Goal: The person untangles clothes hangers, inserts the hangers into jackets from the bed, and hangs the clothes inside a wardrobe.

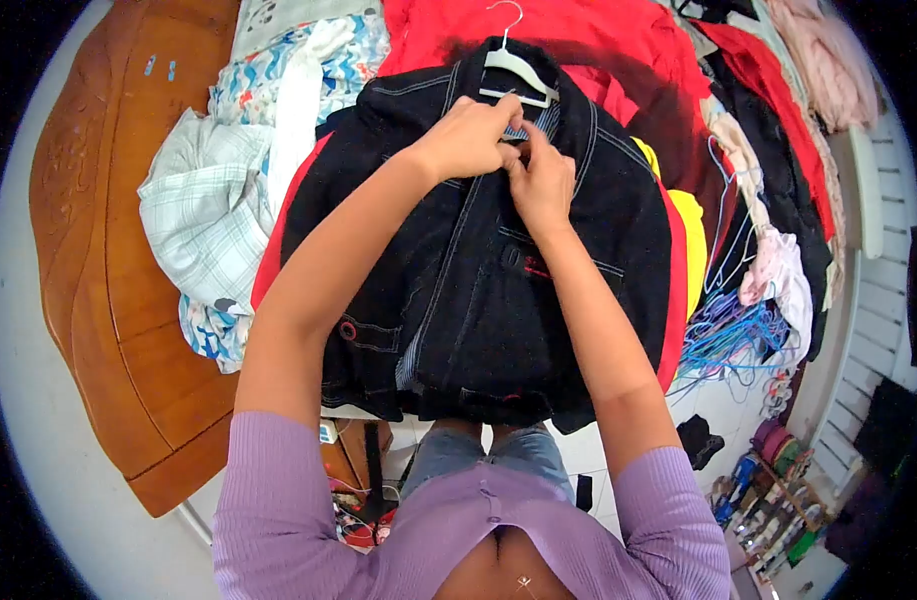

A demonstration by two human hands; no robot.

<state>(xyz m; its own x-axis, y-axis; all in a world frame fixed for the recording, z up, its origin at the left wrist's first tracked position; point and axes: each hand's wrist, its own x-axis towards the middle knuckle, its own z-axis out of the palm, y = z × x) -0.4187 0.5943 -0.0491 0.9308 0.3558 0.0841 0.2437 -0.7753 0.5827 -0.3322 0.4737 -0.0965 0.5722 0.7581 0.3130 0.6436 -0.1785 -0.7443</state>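
Observation:
A black denim jacket (418,270) with pale stitching lies spread out in front of me, its front facing up. In its neck opening sits a white hanger (518,68), the hook pointing away from me. My left hand (473,138) is closed on the jacket's front edge just below the collar. Close beside it, my right hand (540,180) pinches the opposite front edge, and the fingertips of both hands nearly meet. Striped lining shows at the neck. Whether a button is between the fingers is hidden.
Red cloth (588,25) lies under and behind the jacket. Crumpled plaid and patterned bedding (208,200) is at the left, by a carved wooden headboard (128,300). Blue and purple wire hangers (733,330) and more clothes pile up at the right. Yellow fabric (688,240) shows beside the jacket.

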